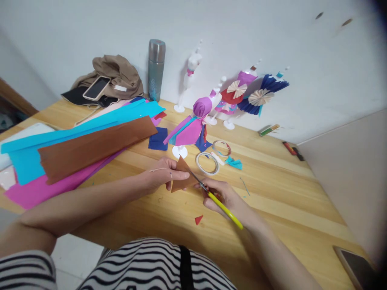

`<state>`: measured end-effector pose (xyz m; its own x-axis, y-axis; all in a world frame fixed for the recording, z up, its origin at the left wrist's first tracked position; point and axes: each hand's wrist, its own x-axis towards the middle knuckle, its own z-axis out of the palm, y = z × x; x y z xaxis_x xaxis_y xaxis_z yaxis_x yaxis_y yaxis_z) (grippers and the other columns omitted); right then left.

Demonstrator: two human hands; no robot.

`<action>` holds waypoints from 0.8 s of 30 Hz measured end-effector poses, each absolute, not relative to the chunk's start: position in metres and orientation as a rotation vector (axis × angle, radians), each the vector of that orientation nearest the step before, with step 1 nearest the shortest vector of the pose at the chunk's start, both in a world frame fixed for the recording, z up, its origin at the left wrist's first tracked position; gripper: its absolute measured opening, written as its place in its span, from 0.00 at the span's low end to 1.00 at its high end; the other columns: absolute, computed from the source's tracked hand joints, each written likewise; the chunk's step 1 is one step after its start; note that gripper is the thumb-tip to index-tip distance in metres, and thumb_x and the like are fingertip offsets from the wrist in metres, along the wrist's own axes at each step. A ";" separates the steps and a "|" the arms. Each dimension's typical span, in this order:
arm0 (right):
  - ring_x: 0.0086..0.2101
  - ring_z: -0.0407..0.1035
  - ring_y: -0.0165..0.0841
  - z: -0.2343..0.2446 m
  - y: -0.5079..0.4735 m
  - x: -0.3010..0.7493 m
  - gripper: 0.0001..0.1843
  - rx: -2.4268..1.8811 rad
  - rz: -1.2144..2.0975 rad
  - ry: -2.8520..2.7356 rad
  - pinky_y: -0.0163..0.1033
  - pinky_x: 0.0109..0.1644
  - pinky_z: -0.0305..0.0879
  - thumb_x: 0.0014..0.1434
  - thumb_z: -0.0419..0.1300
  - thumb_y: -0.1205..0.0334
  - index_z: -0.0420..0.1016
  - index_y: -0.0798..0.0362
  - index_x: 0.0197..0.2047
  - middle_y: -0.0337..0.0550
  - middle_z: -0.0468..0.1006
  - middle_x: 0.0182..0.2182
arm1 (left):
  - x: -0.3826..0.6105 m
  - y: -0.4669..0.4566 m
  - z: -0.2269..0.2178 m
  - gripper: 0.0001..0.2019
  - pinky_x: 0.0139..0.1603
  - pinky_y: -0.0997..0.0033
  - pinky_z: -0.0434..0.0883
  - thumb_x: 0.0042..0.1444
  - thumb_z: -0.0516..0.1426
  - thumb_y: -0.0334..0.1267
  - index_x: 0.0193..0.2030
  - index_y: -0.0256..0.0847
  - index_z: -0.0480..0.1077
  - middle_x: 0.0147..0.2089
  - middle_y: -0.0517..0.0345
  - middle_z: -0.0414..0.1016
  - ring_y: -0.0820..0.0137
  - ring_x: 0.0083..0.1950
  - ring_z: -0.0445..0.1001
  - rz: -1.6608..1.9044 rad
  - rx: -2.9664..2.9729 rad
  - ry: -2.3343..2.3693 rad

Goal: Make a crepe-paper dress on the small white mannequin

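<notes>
My left hand (165,174) pinches a small brown piece of paper (179,185), its thumb lying across the top. Scissors with yellow handles (225,209) are in my right hand (222,195), and their blades reach over the brown paper. Just beyond stands a white mini mannequin in a pink and blue paper dress (189,133). Two tape rolls (197,161) lie flat near the blades, one white and one partly red. A red paper scrap (198,220) rests on the wood below my hands.
Long paper sheets in blue (87,125), brown (99,149) and magenta (65,186) cover the left side. Behind them are a tan cloth (119,72), a phone (96,88) and a thermos (156,70). More dressed mannequins (232,94) stand along the wall. Another phone (353,266) sits at right.
</notes>
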<state>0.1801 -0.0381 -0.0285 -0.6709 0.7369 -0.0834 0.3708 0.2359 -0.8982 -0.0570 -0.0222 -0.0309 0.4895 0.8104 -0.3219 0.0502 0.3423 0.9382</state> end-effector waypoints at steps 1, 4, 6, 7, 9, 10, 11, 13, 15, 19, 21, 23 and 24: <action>0.28 0.55 0.29 -0.028 -0.038 0.179 0.21 -1.002 1.423 -2.143 0.35 0.31 0.54 0.62 0.59 0.44 0.75 0.55 0.44 0.38 0.67 0.29 | -0.057 -0.023 -0.031 0.19 0.19 0.81 0.58 0.50 0.62 0.48 0.39 0.32 0.80 0.29 0.50 0.80 0.74 0.26 0.72 0.606 1.120 0.950; 0.28 0.56 0.29 -0.031 -0.037 0.179 0.22 -0.994 1.429 -2.127 0.35 0.31 0.55 0.62 0.58 0.43 0.75 0.55 0.44 0.38 0.67 0.29 | -0.056 -0.024 -0.029 0.17 0.19 0.81 0.59 0.49 0.63 0.46 0.37 0.33 0.80 0.29 0.50 0.80 0.72 0.28 0.75 0.608 1.091 0.959; 0.28 0.57 0.30 -0.034 -0.037 0.182 0.22 -1.009 1.425 -2.117 0.36 0.31 0.57 0.62 0.59 0.44 0.75 0.56 0.45 0.40 0.69 0.30 | -0.056 -0.024 -0.028 0.16 0.18 0.80 0.58 0.49 0.63 0.46 0.37 0.33 0.80 0.29 0.51 0.80 0.72 0.27 0.74 0.610 1.077 0.960; 0.29 0.58 0.30 -0.037 -0.037 0.184 0.22 -1.009 1.433 -2.107 0.36 0.32 0.57 0.62 0.59 0.44 0.75 0.55 0.46 0.41 0.70 0.31 | -0.056 -0.023 -0.027 0.16 0.18 0.80 0.58 0.50 0.63 0.46 0.37 0.34 0.80 0.28 0.52 0.80 0.73 0.26 0.73 0.612 1.074 0.956; 0.29 0.59 0.31 -0.042 -0.037 0.189 0.23 -1.002 1.470 -2.079 0.37 0.32 0.58 0.62 0.59 0.43 0.75 0.55 0.47 0.42 0.71 0.32 | -0.057 -0.023 -0.027 0.15 0.18 0.80 0.58 0.50 0.63 0.46 0.35 0.34 0.80 0.27 0.53 0.79 0.75 0.25 0.72 0.617 1.074 0.947; 0.29 0.60 0.32 -0.044 -0.036 0.190 0.23 -1.003 1.490 -2.069 0.37 0.31 0.59 0.62 0.58 0.43 0.75 0.54 0.48 0.42 0.70 0.32 | -0.057 -0.023 -0.027 0.15 0.19 0.80 0.58 0.51 0.63 0.46 0.34 0.34 0.80 0.27 0.53 0.79 0.75 0.25 0.71 0.618 1.074 0.943; 0.29 0.60 0.32 -0.045 -0.036 0.192 0.23 -1.008 1.501 -2.066 0.38 0.31 0.59 0.62 0.58 0.43 0.75 0.54 0.48 0.42 0.70 0.31 | -0.057 -0.023 -0.027 0.15 0.19 0.80 0.58 0.51 0.63 0.46 0.33 0.34 0.80 0.27 0.53 0.79 0.75 0.24 0.71 0.619 1.075 0.940; 0.30 0.60 0.32 -0.046 -0.037 0.192 0.23 -1.025 1.483 -2.086 0.38 0.31 0.59 0.62 0.58 0.44 0.75 0.54 0.49 0.42 0.70 0.31 | -0.057 -0.023 -0.027 0.15 0.19 0.80 0.58 0.50 0.63 0.47 0.33 0.34 0.80 0.27 0.53 0.79 0.75 0.24 0.70 0.616 1.078 0.939; 0.30 0.60 0.32 -0.044 -0.037 0.189 0.21 -1.040 1.443 -2.119 0.37 0.32 0.59 0.62 0.59 0.46 0.75 0.55 0.48 0.42 0.70 0.32 | -0.057 -0.023 -0.028 0.17 0.19 0.81 0.59 0.50 0.63 0.48 0.36 0.34 0.81 0.28 0.53 0.79 0.75 0.25 0.71 0.612 1.088 0.933; 0.29 0.56 0.30 -0.036 -0.038 0.181 0.21 -1.019 1.437 -2.137 0.36 0.32 0.56 0.63 0.58 0.45 0.75 0.56 0.45 0.39 0.68 0.30 | -0.056 -0.023 -0.030 0.20 0.19 0.82 0.60 0.50 0.63 0.48 0.40 0.31 0.81 0.30 0.49 0.80 0.72 0.29 0.75 0.591 1.110 0.908; 0.28 0.55 0.29 -0.034 -0.039 0.178 0.22 -1.017 1.442 -2.125 0.35 0.31 0.54 0.62 0.58 0.43 0.75 0.56 0.43 0.38 0.66 0.29 | -0.056 -0.024 -0.030 0.20 0.18 0.82 0.60 0.50 0.62 0.48 0.40 0.31 0.81 0.33 0.47 0.81 0.71 0.30 0.76 0.586 1.116 0.901; 0.28 0.54 0.29 -0.033 -0.039 0.177 0.24 -1.022 1.449 -2.100 0.35 0.30 0.53 0.62 0.58 0.41 0.75 0.56 0.43 0.38 0.66 0.28 | -0.056 -0.023 -0.030 0.20 0.19 0.82 0.60 0.51 0.62 0.48 0.41 0.31 0.81 0.36 0.46 0.82 0.71 0.31 0.77 0.585 1.120 0.902; 0.27 0.54 0.29 -0.033 -0.039 0.176 0.25 -1.021 1.457 -2.094 0.35 0.30 0.53 0.61 0.58 0.40 0.75 0.56 0.43 0.38 0.66 0.28 | -0.056 -0.023 -0.031 0.20 0.19 0.82 0.61 0.51 0.61 0.48 0.42 0.32 0.81 0.38 0.45 0.82 0.70 0.32 0.77 0.582 1.123 0.903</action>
